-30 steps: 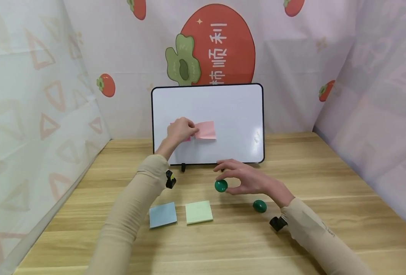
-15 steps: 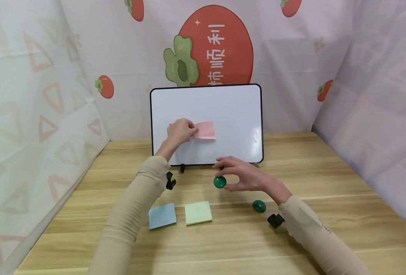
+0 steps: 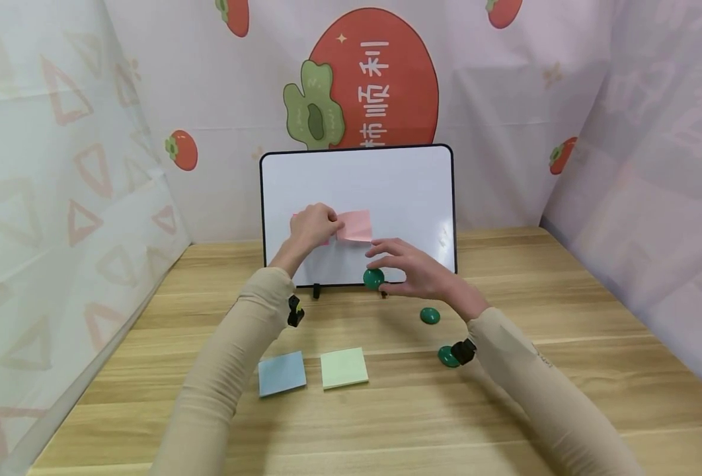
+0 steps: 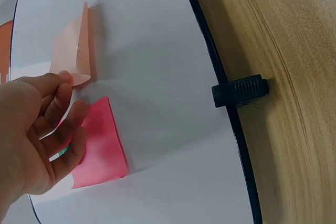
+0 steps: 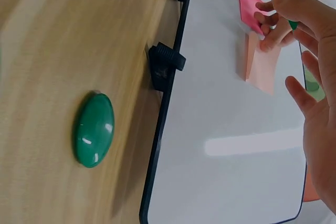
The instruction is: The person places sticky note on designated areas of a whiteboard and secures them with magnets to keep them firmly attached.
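In the head view, the left hand (image 3: 315, 223) pinched the pale note (image 3: 355, 225) at its left edge, in front of the board (image 3: 410, 185); the right hand (image 3: 415, 270) grasped a green disc (image 3: 373, 278) between thumb and fingers, on the near side of that note; on the counter (image 3: 387, 430), a far spare disc (image 3: 429, 315) and a near spare disc (image 3: 447, 357) lay to the right, the blue pad (image 3: 282, 374) and green pad (image 3: 344, 368) to the near left.

In the left wrist view, thumb and finger nipped the pale note's corner, while one side of it stood off the board; the other fingers curled loosely over the bright note (image 4: 102, 145); a slackened pinch could let the pale note slip, since it did not lie flat.

In the right wrist view, the disc appeared edge-on in the fingers, the remaining ones spread and free; whether it touched the board, I could not tell; its smooth rim might slide out of so light a grip; pressed onto the bent paper, it could crease or shift the note.
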Demonstrator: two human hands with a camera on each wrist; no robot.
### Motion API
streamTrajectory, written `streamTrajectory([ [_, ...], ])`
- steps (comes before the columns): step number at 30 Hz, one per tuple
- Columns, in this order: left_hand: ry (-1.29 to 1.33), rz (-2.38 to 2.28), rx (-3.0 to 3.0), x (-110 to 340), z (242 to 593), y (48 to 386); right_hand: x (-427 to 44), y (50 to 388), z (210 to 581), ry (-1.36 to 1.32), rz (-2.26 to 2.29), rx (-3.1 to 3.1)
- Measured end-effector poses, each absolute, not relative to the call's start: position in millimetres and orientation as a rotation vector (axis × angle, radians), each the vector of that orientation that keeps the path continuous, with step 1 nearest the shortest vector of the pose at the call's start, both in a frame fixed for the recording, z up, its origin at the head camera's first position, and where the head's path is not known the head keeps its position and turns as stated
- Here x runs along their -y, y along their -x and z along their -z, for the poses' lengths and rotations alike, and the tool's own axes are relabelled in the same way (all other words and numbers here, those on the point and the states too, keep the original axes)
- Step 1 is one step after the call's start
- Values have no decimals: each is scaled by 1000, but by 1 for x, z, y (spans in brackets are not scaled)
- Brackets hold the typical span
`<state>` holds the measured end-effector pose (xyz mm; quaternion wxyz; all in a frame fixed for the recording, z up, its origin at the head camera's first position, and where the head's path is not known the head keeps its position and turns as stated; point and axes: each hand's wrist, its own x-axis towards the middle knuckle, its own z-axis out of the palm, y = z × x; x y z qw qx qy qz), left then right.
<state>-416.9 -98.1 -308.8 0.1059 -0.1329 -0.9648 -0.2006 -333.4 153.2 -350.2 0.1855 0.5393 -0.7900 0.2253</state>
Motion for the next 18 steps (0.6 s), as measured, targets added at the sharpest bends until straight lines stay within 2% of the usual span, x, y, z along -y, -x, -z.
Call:
streamTrajectory([
  [18, 380, 556, 2860, 97, 306, 417, -136, 381, 340, -1278, -642, 2210],
])
